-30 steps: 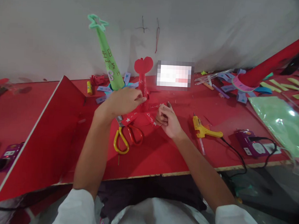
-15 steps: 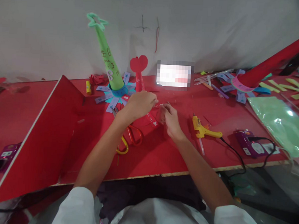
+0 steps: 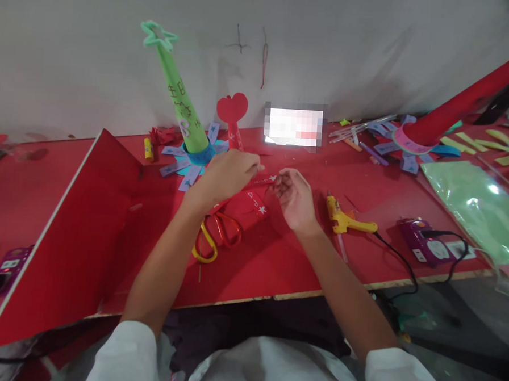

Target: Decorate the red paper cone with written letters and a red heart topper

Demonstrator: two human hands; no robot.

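My left hand [image 3: 231, 175] is closed in a pinch over the red paper piece [image 3: 251, 200] with white stars and letters; what its fingertips hold is too small to make out. To its right, my right hand [image 3: 295, 199] is held palm inward with its fingers apart and curved, nothing visible in it. Behind my left hand stands a red stem with a heart top [image 3: 232, 108]. Scissors with yellow and red handles [image 3: 228, 229] lie below my left wrist.
A green cone [image 3: 182, 104] with a star stands at the back left, near a glue stick [image 3: 148, 149]. A red board [image 3: 73, 232] leans at left. At right lie a yellow glue gun [image 3: 349, 223], a purple power socket [image 3: 426, 243] and a green packet [image 3: 471, 207].
My right hand has opened and turned its palm inward, moving slightly away from my left hand. My left hand has shifted a little to the left and stays pinched.
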